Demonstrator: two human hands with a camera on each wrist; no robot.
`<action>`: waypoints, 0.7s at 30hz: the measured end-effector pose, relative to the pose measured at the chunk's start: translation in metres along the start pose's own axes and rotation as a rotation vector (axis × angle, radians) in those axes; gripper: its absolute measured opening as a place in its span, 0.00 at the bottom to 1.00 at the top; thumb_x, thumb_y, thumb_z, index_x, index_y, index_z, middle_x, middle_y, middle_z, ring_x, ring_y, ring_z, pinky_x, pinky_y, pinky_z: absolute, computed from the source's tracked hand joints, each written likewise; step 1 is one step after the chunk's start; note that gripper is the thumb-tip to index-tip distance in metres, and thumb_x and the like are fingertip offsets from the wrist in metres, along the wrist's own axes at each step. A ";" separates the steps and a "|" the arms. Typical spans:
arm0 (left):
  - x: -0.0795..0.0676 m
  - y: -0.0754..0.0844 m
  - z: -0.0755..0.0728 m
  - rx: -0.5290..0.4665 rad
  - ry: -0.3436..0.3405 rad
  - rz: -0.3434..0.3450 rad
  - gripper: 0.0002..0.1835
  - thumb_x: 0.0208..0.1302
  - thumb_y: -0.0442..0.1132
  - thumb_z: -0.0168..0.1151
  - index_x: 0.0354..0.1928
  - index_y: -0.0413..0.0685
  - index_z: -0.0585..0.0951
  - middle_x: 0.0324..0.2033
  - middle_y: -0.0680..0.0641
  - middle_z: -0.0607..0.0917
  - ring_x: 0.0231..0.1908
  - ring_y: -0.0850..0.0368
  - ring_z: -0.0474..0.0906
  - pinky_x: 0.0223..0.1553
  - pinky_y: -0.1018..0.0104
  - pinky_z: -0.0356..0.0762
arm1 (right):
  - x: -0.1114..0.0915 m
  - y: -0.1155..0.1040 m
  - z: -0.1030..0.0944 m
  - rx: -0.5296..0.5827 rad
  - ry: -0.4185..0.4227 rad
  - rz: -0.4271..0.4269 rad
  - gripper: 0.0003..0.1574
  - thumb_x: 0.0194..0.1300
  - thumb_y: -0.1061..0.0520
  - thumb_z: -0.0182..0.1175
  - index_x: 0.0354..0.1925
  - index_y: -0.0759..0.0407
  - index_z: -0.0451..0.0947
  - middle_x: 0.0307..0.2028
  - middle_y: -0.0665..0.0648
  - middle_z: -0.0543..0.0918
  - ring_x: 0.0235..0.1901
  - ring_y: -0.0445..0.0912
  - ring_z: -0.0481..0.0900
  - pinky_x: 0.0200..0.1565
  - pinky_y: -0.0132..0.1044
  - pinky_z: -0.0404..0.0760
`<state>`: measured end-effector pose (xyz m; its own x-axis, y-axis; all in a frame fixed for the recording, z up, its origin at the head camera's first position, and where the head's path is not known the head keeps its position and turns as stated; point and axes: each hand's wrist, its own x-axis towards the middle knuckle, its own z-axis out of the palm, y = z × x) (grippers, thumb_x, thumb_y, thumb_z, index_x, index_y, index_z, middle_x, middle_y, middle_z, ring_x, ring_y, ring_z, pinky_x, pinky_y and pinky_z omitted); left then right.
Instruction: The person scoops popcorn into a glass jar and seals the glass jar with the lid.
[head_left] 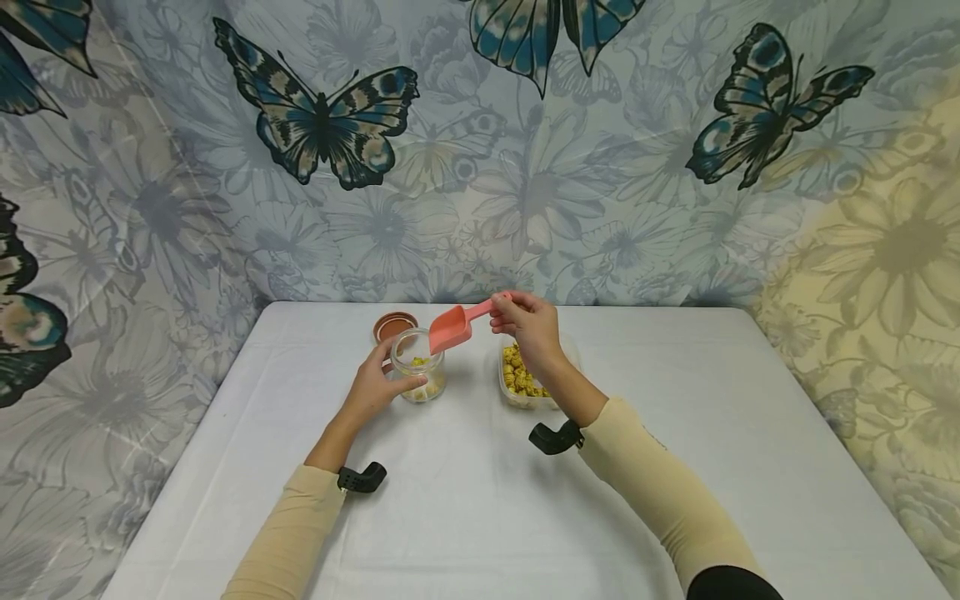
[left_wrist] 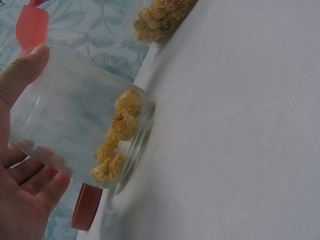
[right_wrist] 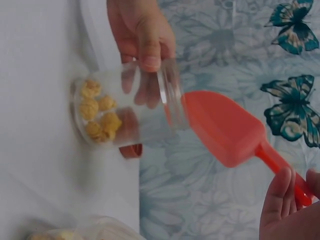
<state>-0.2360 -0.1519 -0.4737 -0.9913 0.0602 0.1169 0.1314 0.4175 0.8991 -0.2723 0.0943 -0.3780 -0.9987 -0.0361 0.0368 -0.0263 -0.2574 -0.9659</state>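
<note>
My left hand [head_left: 372,388] grips a clear glass jar [head_left: 429,389] that stands upright on the table, fingers and thumb around its side. A few pieces of popcorn [left_wrist: 125,125] lie at the bottom of the jar, seen through the glass. By its handle, my right hand [head_left: 531,332] holds a coral-red plastic scoop [right_wrist: 227,127]. The scoop is tilted down, its front edge at the jar's mouth. I see no popcorn on the scoop. Partly hidden below my right forearm is a clear plastic container [head_left: 517,401] of yellow popcorn.
A brown-red round lid [head_left: 393,323] lies behind the jar, near the back edge of the white-covered table [head_left: 465,500]. A butterfly-patterned cloth [head_left: 525,208] hangs right behind that edge. The popcorn container stands to the right of the jar.
</note>
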 end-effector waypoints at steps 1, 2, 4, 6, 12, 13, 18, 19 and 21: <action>0.000 0.000 0.000 -0.003 0.001 -0.003 0.44 0.43 0.49 0.72 0.63 0.50 0.62 0.60 0.41 0.68 0.60 0.50 0.64 0.61 0.52 0.65 | 0.000 0.000 0.000 0.004 0.001 0.003 0.18 0.56 0.54 0.63 0.40 0.66 0.76 0.25 0.53 0.82 0.21 0.42 0.79 0.27 0.32 0.82; 0.000 -0.001 0.000 0.000 -0.002 -0.001 0.44 0.43 0.49 0.72 0.63 0.50 0.62 0.60 0.41 0.68 0.60 0.50 0.64 0.61 0.52 0.65 | 0.000 0.000 0.000 0.007 0.002 0.005 0.18 0.56 0.54 0.63 0.41 0.66 0.75 0.25 0.53 0.82 0.21 0.42 0.79 0.27 0.32 0.82; 0.000 -0.001 0.000 -0.002 -0.003 -0.003 0.44 0.43 0.49 0.72 0.63 0.50 0.62 0.60 0.41 0.68 0.60 0.50 0.64 0.61 0.52 0.65 | 0.000 0.000 0.000 0.014 0.005 0.012 0.18 0.56 0.55 0.62 0.40 0.66 0.76 0.25 0.53 0.82 0.20 0.42 0.79 0.27 0.32 0.82; 0.000 -0.002 -0.001 -0.001 -0.004 -0.005 0.44 0.43 0.49 0.72 0.63 0.50 0.62 0.60 0.41 0.68 0.60 0.50 0.64 0.61 0.52 0.65 | -0.001 0.001 0.000 0.020 0.008 0.019 0.17 0.56 0.55 0.62 0.40 0.66 0.76 0.25 0.53 0.82 0.20 0.42 0.79 0.27 0.31 0.82; 0.000 -0.001 -0.002 -0.002 -0.007 -0.005 0.44 0.43 0.49 0.72 0.63 0.51 0.62 0.59 0.42 0.68 0.60 0.50 0.64 0.61 0.52 0.65 | 0.000 0.003 0.000 0.035 0.012 0.033 0.18 0.56 0.55 0.63 0.41 0.66 0.75 0.25 0.53 0.82 0.21 0.41 0.80 0.28 0.31 0.82; 0.000 -0.001 -0.002 -0.003 -0.007 -0.005 0.44 0.43 0.49 0.72 0.63 0.50 0.62 0.59 0.42 0.68 0.60 0.50 0.64 0.61 0.52 0.65 | 0.000 0.004 0.000 0.035 0.016 0.035 0.19 0.55 0.54 0.63 0.41 0.66 0.75 0.25 0.53 0.82 0.21 0.41 0.80 0.28 0.31 0.82; 0.000 0.001 -0.003 -0.004 -0.012 -0.016 0.45 0.41 0.53 0.72 0.63 0.52 0.62 0.60 0.42 0.68 0.61 0.50 0.63 0.62 0.52 0.64 | 0.000 0.006 -0.002 0.056 0.029 0.046 0.21 0.55 0.55 0.63 0.42 0.68 0.75 0.25 0.53 0.82 0.21 0.41 0.80 0.28 0.30 0.82; 0.000 0.001 -0.003 -0.004 -0.016 -0.020 0.46 0.41 0.53 0.72 0.63 0.52 0.61 0.61 0.42 0.67 0.62 0.50 0.62 0.62 0.52 0.64 | 0.000 0.006 -0.002 0.064 0.028 0.049 0.20 0.56 0.55 0.63 0.42 0.68 0.75 0.25 0.53 0.82 0.21 0.41 0.80 0.28 0.30 0.82; 0.001 0.001 -0.002 -0.002 -0.023 -0.034 0.47 0.41 0.54 0.72 0.63 0.53 0.60 0.61 0.42 0.67 0.62 0.50 0.62 0.62 0.52 0.64 | 0.000 0.006 -0.004 0.077 0.030 0.058 0.17 0.56 0.56 0.62 0.41 0.66 0.75 0.25 0.53 0.82 0.21 0.41 0.80 0.28 0.30 0.82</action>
<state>-0.2364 -0.1535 -0.4713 -0.9949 0.0664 0.0765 0.0973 0.4183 0.9031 -0.2731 0.0963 -0.3850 -0.9993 -0.0245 -0.0274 0.0339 -0.3291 -0.9437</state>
